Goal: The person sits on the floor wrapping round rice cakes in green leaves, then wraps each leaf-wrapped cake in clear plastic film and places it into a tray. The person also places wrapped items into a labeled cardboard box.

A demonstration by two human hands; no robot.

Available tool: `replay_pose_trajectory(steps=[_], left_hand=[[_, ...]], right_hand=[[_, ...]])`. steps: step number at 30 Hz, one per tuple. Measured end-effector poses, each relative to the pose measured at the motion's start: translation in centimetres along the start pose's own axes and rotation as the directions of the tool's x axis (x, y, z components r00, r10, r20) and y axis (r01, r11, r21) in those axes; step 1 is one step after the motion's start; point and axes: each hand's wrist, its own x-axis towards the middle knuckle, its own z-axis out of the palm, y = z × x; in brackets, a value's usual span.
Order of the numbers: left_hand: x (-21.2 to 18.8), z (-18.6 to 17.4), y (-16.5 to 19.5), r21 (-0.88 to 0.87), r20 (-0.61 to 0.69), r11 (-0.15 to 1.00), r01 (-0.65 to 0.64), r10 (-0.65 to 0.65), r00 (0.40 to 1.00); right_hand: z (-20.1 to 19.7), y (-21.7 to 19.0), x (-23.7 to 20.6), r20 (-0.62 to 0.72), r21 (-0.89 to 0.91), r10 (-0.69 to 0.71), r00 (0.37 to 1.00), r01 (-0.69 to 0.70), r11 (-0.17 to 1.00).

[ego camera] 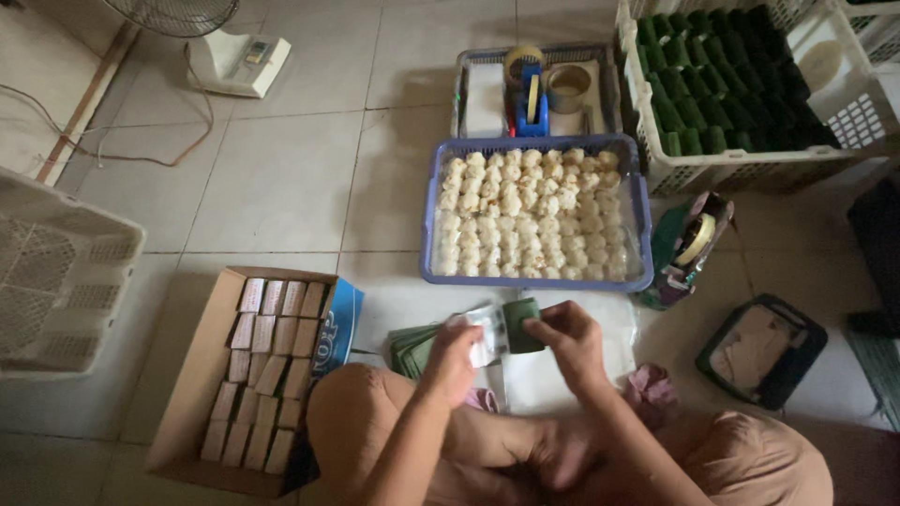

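A cardboard box (187, 412) of wrapped bars lies at the left of the tiled floor, where a seated worker's left hand (453, 361) pinches a pale slip (483, 333) against the small green leaf-wrapped parcel (518, 325) that the right hand (567, 339) grips above the knees. Beyond them sits a blue tray (639, 225) of white cakes. A loose pinch could likely let the wrap spring open, or drop the parcel to the floor.

I see a dark green leaf wrap (521, 325) against a white paper slip (486, 330); far of them, pale cream cakes (530, 215) fill a blue-violet tray (641, 217). Far right, green parcels (727, 80) pack a white lattice crate (656, 159); near left, tan packets (265, 375) line a brown box (183, 394).
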Motion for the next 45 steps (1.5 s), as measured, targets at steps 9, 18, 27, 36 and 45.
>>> replay_pose_trajectory(steps=[9, 18, 27, 36, 45], left_hand=[[-4.4, 9.7, 1.0, 0.247, 0.108, 0.956, -0.159, 0.136, 0.985], [-3.0, 11.3, -1.6, 0.42, 0.147, 0.88, -0.222, 0.175, 0.973], [-0.8, 7.8, -7.0, 0.498, -0.147, 0.867, 0.001, 0.083, 0.986], [-0.2, 8.2, -6.8, 0.189, -0.032, 0.972, 0.139, -0.136, 0.99], [-1.6, 9.9, -5.0, 0.119, -0.002, 0.987, 0.105, -0.105, 0.994]], right_hand=[[-0.6, -4.1, -4.1, 0.017, 0.124, -0.048, 0.999, 0.045, 0.991], [-3.2, -0.5, -3.7, 0.029, 0.097, -0.191, 0.981, 0.187, 0.977], [-15.5, 2.5, -0.1, -0.106, -0.529, -0.148, 0.983, 0.07, 0.846], [-29.2, 1.9, 3.6, -0.473, -0.85, 0.233, 0.85, -0.51, 0.134], [-27.6, 1.3, 2.7, -0.437, -0.876, 0.179, 0.882, -0.462, 0.14]])
